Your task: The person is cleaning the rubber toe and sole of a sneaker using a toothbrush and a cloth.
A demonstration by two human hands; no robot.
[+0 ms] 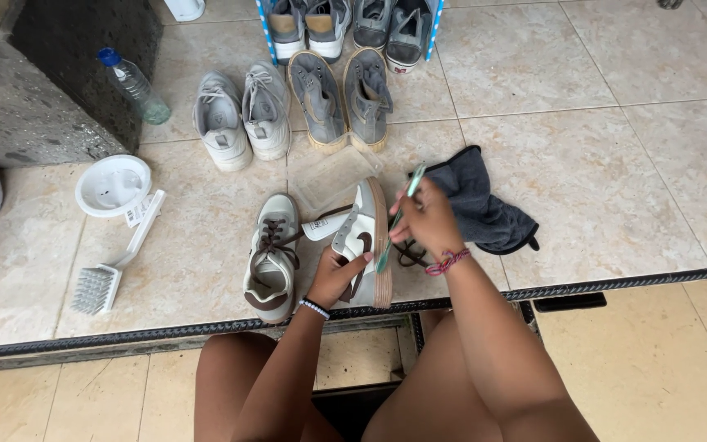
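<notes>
My left hand [335, 273] grips a white and brown sneaker [359, 233], tipped on its side with the tan sole turned right. My right hand [427, 219] holds a green toothbrush [399, 214] with its lower end against the sole's edge. The matching sneaker [272, 258] lies flat on the tiles just left of the held one, brown laces tied. A dark grey cloth [480, 205] is bunched on the floor right behind my right hand.
A clear shallow container [333, 173] sits behind the held shoe. A white scrub brush [112, 266] and a white lid [113, 185] lie at left, a plastic bottle [135, 85] by a stone block. Grey sneaker pairs [243, 115] [341, 96] line the back.
</notes>
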